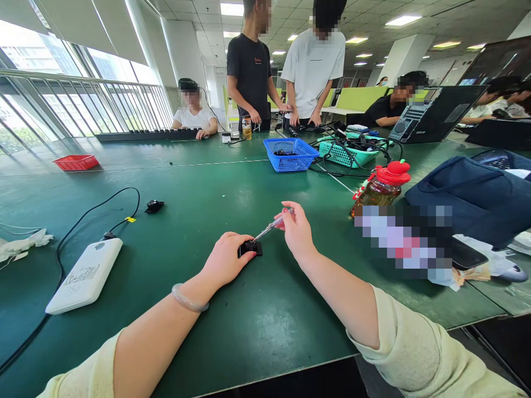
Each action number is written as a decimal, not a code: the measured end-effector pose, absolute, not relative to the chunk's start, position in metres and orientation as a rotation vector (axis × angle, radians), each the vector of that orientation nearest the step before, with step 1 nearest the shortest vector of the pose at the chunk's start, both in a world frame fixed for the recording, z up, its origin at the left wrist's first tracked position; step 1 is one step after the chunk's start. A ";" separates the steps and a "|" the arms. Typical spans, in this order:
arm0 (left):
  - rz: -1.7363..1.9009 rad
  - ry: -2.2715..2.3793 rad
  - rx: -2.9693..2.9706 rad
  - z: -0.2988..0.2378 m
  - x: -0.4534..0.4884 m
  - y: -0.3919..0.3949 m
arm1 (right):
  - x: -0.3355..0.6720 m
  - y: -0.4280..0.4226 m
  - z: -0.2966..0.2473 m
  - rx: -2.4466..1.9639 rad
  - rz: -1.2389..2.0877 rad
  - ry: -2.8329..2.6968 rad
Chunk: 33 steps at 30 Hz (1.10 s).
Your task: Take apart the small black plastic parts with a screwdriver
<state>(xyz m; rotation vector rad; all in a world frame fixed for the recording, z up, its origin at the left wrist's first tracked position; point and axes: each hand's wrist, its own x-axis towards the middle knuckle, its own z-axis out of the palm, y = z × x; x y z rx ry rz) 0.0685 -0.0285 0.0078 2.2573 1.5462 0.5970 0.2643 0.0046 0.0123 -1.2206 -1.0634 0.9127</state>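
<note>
One small black part (250, 247), on the counter (274, 315).
Left hand (226, 256) pinches it, likely for steadiness; right hand (299, 234) holds a slim screwdriver-like tool (269, 227), slanted so the tip reaches it.

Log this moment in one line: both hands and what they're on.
left hand: gripping small black part on green table | right hand: holding slim tool, tip at the part | beyond hands: blue basket

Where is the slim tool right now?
The slim tool is near the centre of the head view, in the right hand, its tip at the small black part the left hand holds.
</note>
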 end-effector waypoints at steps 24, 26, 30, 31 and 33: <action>0.601 1.535 2.259 0.007 0.067 -0.028 | 0.265 0.004 0.018 -1.263 0.994 -0.865; 0.606 1.534 2.261 0.007 0.067 -0.028 | 0.266 0.006 0.015 -1.243 1.001 -0.870; 0.624 1.536 2.266 0.007 0.067 -0.028 | 0.268 0.012 0.010 -1.182 1.050 -0.869; 0.623 1.534 2.267 0.006 0.067 -0.028 | 0.269 0.013 0.010 -1.175 1.062 -0.868; 0.614 1.532 2.266 0.007 0.067 -0.028 | 0.269 0.014 0.009 -1.176 1.080 -0.862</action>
